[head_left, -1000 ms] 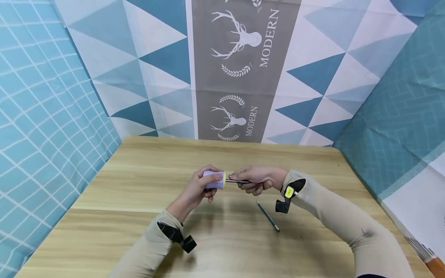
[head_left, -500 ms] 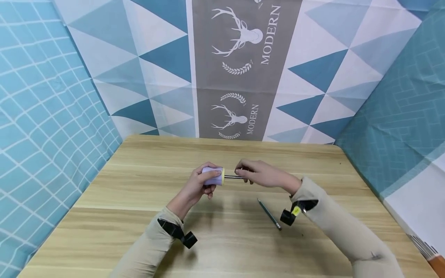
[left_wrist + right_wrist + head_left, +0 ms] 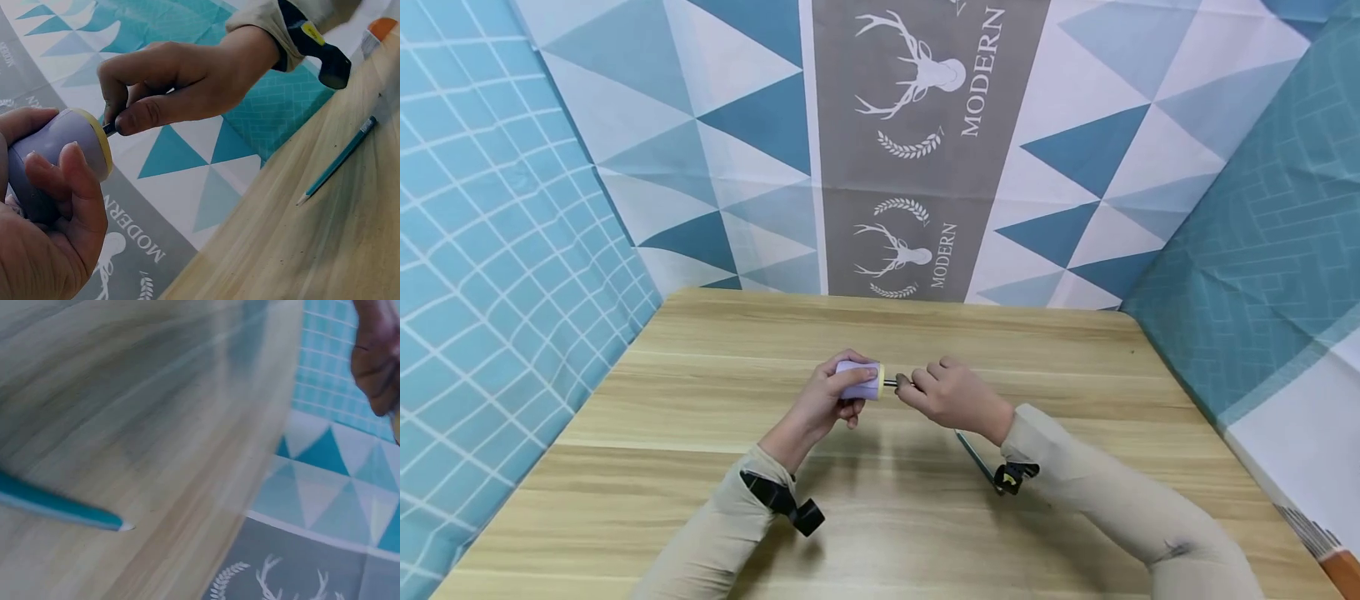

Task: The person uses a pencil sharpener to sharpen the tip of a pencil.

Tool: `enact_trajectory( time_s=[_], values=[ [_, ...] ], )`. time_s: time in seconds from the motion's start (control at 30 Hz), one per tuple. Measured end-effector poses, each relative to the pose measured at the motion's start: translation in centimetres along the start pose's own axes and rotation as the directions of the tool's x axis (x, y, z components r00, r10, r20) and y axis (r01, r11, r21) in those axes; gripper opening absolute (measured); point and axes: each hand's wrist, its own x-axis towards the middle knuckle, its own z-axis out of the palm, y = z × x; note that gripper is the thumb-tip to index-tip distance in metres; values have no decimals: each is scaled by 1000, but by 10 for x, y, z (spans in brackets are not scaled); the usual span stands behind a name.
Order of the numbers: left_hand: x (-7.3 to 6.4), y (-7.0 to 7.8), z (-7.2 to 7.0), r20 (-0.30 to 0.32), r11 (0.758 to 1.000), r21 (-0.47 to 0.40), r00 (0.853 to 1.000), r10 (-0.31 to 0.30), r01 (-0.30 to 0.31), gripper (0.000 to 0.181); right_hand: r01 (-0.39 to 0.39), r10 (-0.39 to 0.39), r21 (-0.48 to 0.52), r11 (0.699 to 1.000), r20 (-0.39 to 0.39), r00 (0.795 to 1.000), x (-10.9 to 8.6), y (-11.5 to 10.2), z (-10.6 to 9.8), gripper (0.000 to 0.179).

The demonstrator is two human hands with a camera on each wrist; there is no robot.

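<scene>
My left hand grips a purple, cup-shaped thing with a yellow rim, held sideways above the table. A thin dark rod sticks out of its yellow-rimmed end. Close to that rim, my right hand pinches the rod between thumb and fingers, hiding much of its length. In the left wrist view, the purple thing fills the curled left fingers, and the right hand reaches in from the right. A green pencil lies on the table below the right wrist.
Both hands are over the wooden table. Patterned cloth hangs behind its far edge, with blue checked cloth on the left. A white and orange object shows beyond the right edge. Each wrist wears a black camera mount.
My right hand has let go of the rod's outer part, turned over and taken hold again nearer the yellow rim. The left hand keeps its grip on the purple thing.
</scene>
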Motion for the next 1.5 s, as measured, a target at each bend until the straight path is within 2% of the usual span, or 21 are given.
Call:
enact_trajectory(
  time_s=[0.1, 0.2, 0.27, 0.3, 0.4, 0.5, 0.6, 0.7, 0.73, 0.77, 0.83, 0.9, 0.93, 1.0, 1.07, 1.13, 1.2, 1.27, 1.33, 1.4, 1.5],
  values=[
    [1, -3, 0, -8, 1000, -6, 1000, -11, 11, 7, -2, -1, 56, 998, 69, 998, 2, -1, -2, 35],
    [1, -4, 0, -17, 1000, -6, 1000, -8, 8, 6, -79, 42, 211, 974, 174, 984, 6, -1, -7, 29],
    [1, -4, 0, -20, 1000, -2, 1000, 2, -2, 6, -185, 90, 357, 915, 267, 960, 10, -1, -11, 21],
    [1, -3, 0, -18, 1000, 1, 1000, 6, -6, 7, -256, 116, 443, 859, 318, 941, 12, 1, -12, 19],
    [1, -2, -1, -10, 1000, 5, 1000, 8, -8, 7, -484, 166, 632, 605, 494, 853, 18, 6, -17, 16],
    [1, -1, -1, -1, 1000, 8, 1000, 5, -5, 7, -682, 140, 676, 279, 674, 725, 24, 14, -21, 13],
    [1, 0, -1, 23, 1000, 4, 1000, 3, -3, 8, -821, 5, 564, -82, 824, 566, 28, 24, -25, 19],
    [1, 0, 0, 49, 1000, 0, 999, 16, -16, 9, -842, -171, 334, -425, 883, 437, 29, 34, -27, 22],
    [1, 0, 1, 57, 1000, 0, 998, 21, -21, 9, -830, -218, 257, -496, 888, 405, 29, 36, -27, 23],
    [1, 1, 2, 62, 1000, 0, 998, 27, -27, 9, -816, -255, 202, -541, 886, 388, 28, 38, -27, 23],
    [0, 1, 2, 64, 999, -6, 997, 33, -33, 9, -798, -287, 146, -584, 883, 371, 29, 41, -26, 21],
    [0, 2, 2, 54, 999, -6, 998, 34, -33, 9, -816, -263, 176, -551, 891, 370, 31, 41, -27, 22],
    [0, 2, 1, 49, 999, -6, 998, 34, -33, 9, -833, -233, 226, -506, 894, 384, 31, 40, -27, 23],
    [1, 3, 0, 38, 999, -1, 999, 33, -33, 9, -862, -135, 352, -366, 896, 423, 33, 38, -29, 23],
    [1, 4, 0, 30, 999, 7, 999, 31, -31, 9, -864, 7, 481, -150, 874, 485, 33, 35, -34, 21],
    [1, 5, -1, 31, 1000, 6, 999, 29, -29, 9, -809, 157, 576, 115, 794, 588, 32, 30, -40, 19],
    [1, 5, -1, 27, 1000, -1, 999, 27, -27, 8, -707, 262, 590, 390, 664, 700, 31, 24, -45, 21],
    [0, 6, -2, 20, 1000, -11, 999, 27, -27, 8, -556, 300, 537, 634, 493, 817, 28, 16, -45, 24],
    [0, 6, -3, 7, 999, -17, 1000, 28, -28, 8, -394, 265, 430, 813, 329, 906, 25, 9, -41, 23],
    [-1, 6, -3, -2, 1000, -21, 1000, 23, -23, 9, -254, 200, 304, 918, 197, 960, 21, 4, -34, 17],
    [-1, 6, -3, 3, 1000, -26, 1000, 8, -8, 8, -113, 106, 147, 983, 53, 993, 17, 1, -22, 16]
  ],
)
